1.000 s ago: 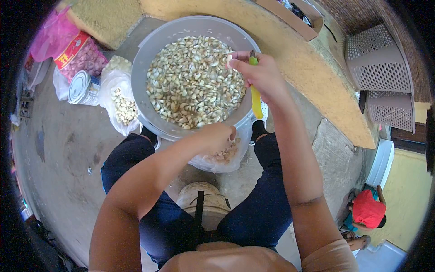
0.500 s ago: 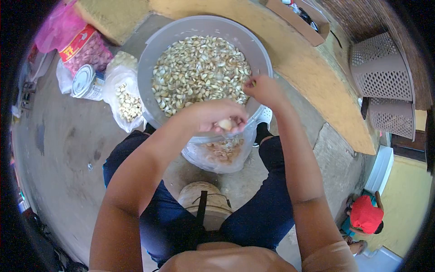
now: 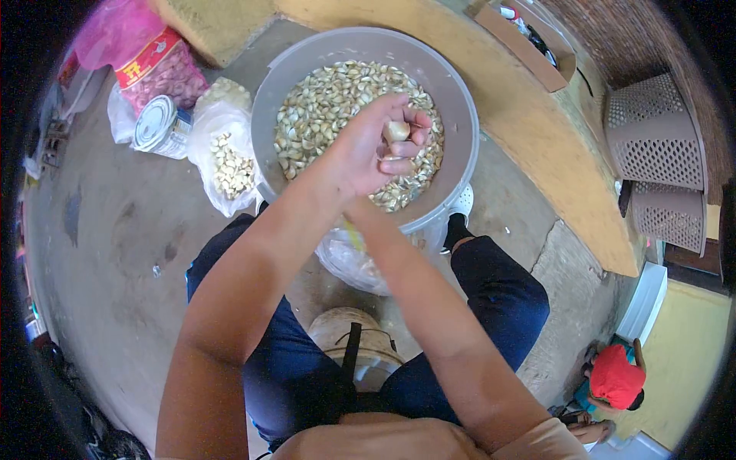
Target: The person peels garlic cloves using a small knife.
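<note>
My left hand [image 3: 377, 146] is over the large grey tub [image 3: 456, 84], palm turned up and fingers curled around a pale garlic clove [image 3: 396, 131]. Loose garlic cloves [image 3: 322, 107], in their skins, spread across the inside of the tub. My right forearm [image 3: 418, 276] crosses beneath my left wrist, so my right hand and its fingers are hidden. A blurred yellow-green shape [image 3: 354, 236] shows beside the right wrist; I cannot make out what it is. Below the tub's near rim sits a clear plastic bag [image 3: 349, 264], partly covered by my right arm.
Left of the tub are an open bag of peeled cloves [image 3: 232, 169], a lidded can [image 3: 162, 126] and a pink sack [image 3: 165, 73]. A cardboard box [image 3: 529, 46] lies on the yellow ledge [image 3: 567, 176]. A person in red [image 3: 617, 377] is at lower right.
My right hand has swung left from the tub's right rim to under my left wrist. My left hand has moved up over the tub, still with a clove. The view has shifted slightly.
</note>
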Demonstrator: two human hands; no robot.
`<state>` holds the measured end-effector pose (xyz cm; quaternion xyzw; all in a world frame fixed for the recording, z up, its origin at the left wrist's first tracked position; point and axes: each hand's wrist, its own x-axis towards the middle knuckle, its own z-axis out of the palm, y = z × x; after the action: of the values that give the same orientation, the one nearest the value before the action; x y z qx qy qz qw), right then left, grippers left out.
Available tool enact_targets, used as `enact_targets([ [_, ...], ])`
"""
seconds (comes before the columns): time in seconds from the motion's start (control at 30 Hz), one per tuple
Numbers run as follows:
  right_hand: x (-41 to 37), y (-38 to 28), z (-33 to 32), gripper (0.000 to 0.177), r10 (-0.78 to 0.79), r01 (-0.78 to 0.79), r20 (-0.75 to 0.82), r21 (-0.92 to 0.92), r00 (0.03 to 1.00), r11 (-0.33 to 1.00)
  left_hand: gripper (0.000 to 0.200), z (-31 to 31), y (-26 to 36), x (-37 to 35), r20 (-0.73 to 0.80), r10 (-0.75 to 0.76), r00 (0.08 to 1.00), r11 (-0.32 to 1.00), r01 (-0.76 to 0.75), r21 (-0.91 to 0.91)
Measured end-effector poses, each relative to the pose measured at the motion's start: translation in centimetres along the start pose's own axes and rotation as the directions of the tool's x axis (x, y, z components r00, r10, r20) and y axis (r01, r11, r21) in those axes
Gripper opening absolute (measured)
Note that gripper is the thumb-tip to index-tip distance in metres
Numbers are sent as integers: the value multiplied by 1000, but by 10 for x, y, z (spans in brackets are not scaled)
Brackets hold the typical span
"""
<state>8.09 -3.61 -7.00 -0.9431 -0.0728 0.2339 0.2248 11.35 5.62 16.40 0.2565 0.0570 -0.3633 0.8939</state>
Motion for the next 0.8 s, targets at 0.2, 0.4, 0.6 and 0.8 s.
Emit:
enact_targets([
  [0.2,5,-25,-26,37,-41,30,41,231,998,972,28,4,10,-5,-42,12,999,997,-9,72],
  [0.4,-36,-40,-122,38,-289,108,63,836,955,537,24,2,9,-4,-12,75,997,995,-74,67],
  [0.6,-43,-32,-197,34,97,-161,131,684,987,712,23,-1,6,0,-23,117,993,991,-115,73],
  [0.8,-104,-48,-236,24,3,152,-200,753,980,641,25,7,7,3,-71,185,980,972,-172,159],
])
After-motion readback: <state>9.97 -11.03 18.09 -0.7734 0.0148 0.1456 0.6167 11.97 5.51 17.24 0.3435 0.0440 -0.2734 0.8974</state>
